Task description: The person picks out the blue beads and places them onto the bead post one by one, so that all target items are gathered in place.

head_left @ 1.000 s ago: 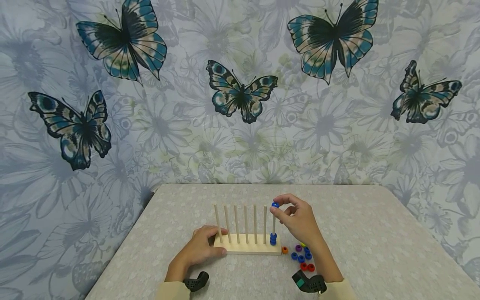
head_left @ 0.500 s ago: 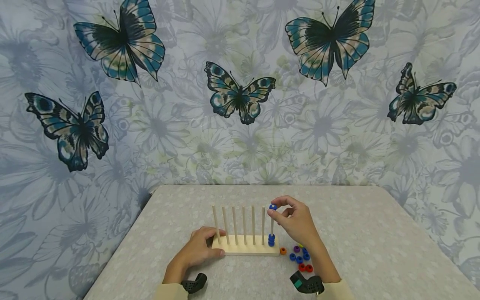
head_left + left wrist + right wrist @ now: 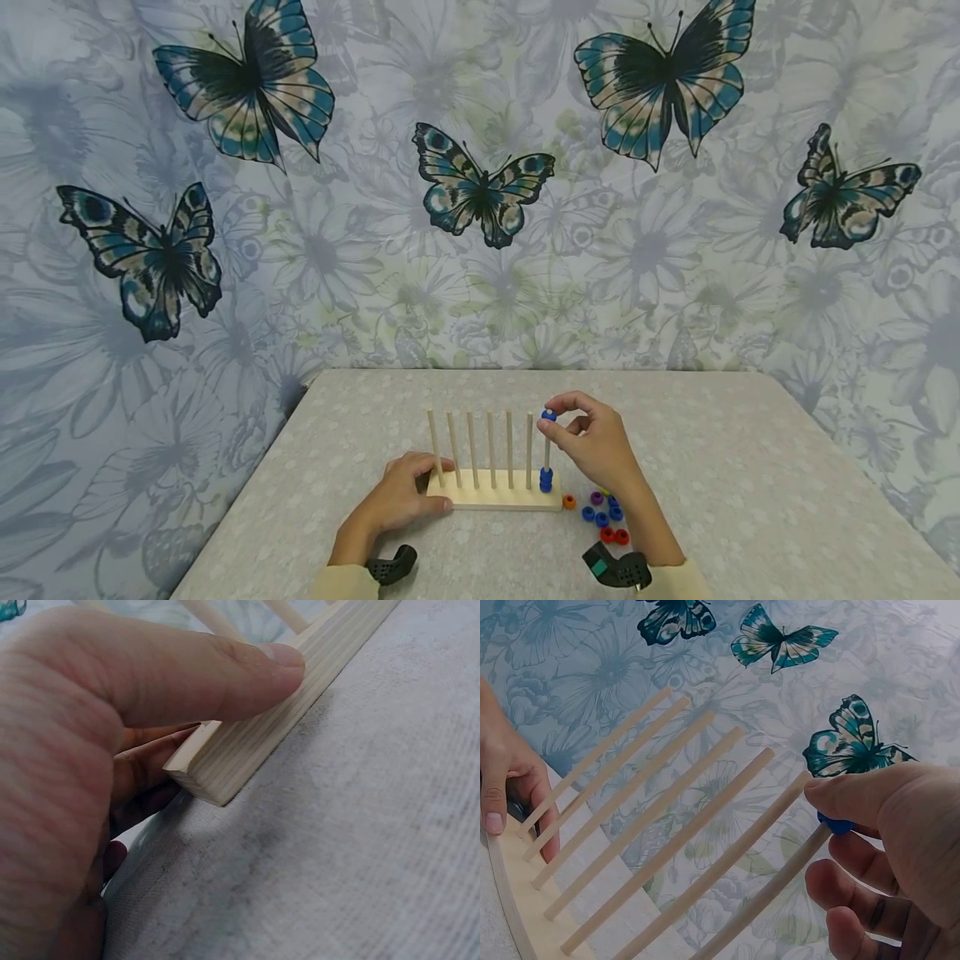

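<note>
A pale wooden base [image 3: 495,498] with a row of upright pegs stands on the table. The left hand [image 3: 397,496] grips its left end, thumb along the front side, as the left wrist view also shows. At the rightmost peg, the right hand [image 3: 598,442] pinches a blue bead [image 3: 549,414] between thumb and index finger; the bead is around the peg's top. Lower on that same peg sit stacked blue beads [image 3: 546,480]. In the right wrist view the pinched bead [image 3: 835,823] is partly covered by the fingers, and the other pegs carry no beads.
Right of the base lie an orange bead [image 3: 569,502], a purple bead [image 3: 596,497], several blue beads [image 3: 602,519], two red beads [image 3: 607,535] and a partly hidden yellow-green one. The table [image 3: 750,467] reaches back to a butterfly-patterned wall covering [image 3: 480,308].
The pinched blue bead has come down slightly onto the top of the rightmost peg, whose tip now shows through it. The left hand keeps its grip on the base.
</note>
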{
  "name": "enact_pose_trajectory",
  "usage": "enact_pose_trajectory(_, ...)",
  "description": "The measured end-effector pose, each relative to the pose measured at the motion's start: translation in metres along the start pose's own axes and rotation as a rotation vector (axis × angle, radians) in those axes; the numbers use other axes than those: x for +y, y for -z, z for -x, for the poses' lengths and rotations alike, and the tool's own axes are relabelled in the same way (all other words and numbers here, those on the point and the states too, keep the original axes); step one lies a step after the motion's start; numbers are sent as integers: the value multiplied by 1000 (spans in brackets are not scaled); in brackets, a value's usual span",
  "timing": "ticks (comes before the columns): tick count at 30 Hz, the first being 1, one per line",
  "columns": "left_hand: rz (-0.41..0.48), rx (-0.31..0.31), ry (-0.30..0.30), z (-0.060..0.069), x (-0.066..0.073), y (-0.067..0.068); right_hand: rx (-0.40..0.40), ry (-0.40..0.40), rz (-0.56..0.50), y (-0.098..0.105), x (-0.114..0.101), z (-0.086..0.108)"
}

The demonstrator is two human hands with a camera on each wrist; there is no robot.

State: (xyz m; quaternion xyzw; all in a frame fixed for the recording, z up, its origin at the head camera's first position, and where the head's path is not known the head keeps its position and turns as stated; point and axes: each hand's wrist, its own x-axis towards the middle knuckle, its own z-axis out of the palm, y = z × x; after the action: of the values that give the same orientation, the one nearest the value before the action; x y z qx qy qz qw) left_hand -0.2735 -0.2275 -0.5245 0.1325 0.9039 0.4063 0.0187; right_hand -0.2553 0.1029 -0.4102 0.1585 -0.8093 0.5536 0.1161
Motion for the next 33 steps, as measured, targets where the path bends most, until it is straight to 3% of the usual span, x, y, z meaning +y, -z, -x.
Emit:
enact_pose_trajectory(23,-16,7,16,1,2,0,6,9,39,2,-2,3)
enact_pose_trajectory(33,-11,11,17,2,2,0,18,21,72,18,-1,7)
